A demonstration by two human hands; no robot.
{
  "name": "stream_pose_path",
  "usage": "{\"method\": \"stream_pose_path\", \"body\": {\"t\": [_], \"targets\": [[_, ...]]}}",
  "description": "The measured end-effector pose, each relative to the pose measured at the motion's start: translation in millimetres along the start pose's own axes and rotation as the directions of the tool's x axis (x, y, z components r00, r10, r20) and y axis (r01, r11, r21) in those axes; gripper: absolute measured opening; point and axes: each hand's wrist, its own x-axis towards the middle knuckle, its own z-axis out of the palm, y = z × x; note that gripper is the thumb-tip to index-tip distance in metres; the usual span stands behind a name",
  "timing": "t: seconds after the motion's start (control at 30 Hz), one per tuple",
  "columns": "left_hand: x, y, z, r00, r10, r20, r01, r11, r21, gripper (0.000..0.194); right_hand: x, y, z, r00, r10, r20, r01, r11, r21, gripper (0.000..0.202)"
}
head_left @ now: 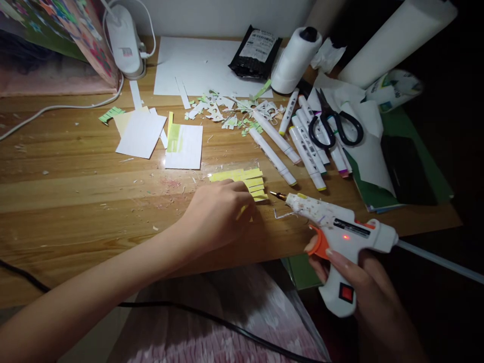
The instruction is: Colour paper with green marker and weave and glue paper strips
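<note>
Wooden counter (94, 201) boards stretch under a patch of light, with the surroundings at the right falling into darkness. On the counter, near its front edge, lie yellow paper strips (257, 184), set side by side in a small row. The left hand (217, 212) reaches over them, its fingers (240, 194) curled downward; a glimpse of yellow shows among them, but the fingertips are hidden, so I cannot tell whether they pinch a strip or only rest on it. The right hand (372, 287) grips a white glue gun (346, 237), its fingers wrapped around the handle and the orange trigger (319, 244). The gun's metal tip points left, near the strips but apart from them, and a red light glows on its side. A clear glue stick (438, 259) sticks out of the back. Behind the left hand lie two white cards, one plain (141, 133) and one marked with yellow-green strokes (185, 151). Farther back, paper scraps (215, 108) are heaped partly against a white sheet (192, 65), which has a black packet (255, 53) on it. To the right, scissors (342, 133) with black handles lie across several white markers (308, 159), and a spool (291, 63) of white thread stands behind.
</note>
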Motion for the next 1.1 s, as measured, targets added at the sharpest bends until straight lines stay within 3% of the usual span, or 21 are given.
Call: {"method": "stream_pose_path", "body": {"t": [0.1, 0.23, 0.4, 0.53, 0.87, 1.1], "targets": [[-2.0, -1.0, -0.1, 0.997, 0.064, 0.039, -0.066, 0.996, 0.063, 0.022, 0.9, 2.1, -0.3, 1.0, 0.026, -0.018, -0.026, 1.0, 0.018, 0.016], [0.7, -11.7, -5.2, 0.997, 0.082, 0.001, -0.082, 0.993, 0.087, 0.027, 4.4, 7.4, -1.9, 1.0, 0.019, -0.009, -0.018, 0.995, 0.103, 0.019], [16.7, -35.9, -7.6, 0.958, 0.269, 0.101, -0.282, 0.947, 0.151, 0.025, 3.8, 5.9, -0.5, 0.989, 0.08, -0.126, -0.056, 0.981, 0.184, 0.02], [27.4, -44.2, -7.3, 0.931, 0.329, 0.156, -0.351, 0.924, 0.151, 0.023, 2.5, 2.8, 0.2, 0.997, 0.063, -0.05, -0.054, 0.987, 0.154, 0.014], [32.3, -45.7, -8.7, 0.911, 0.365, 0.191, -0.394, 0.907, 0.148, 0.025, 4.0, 8.9, -2.2, 1.0, 0.003, 0.023, -0.006, 0.989, 0.148, 0.019], [34.5, -44.9, -9.3, 0.904, 0.358, 0.234, -0.403, 0.896, 0.187, 0.025, 1.9, 8.2, -1.3, 1.0, 0.024, -0.014, -0.021, 0.989, 0.145, 0.019]]}}
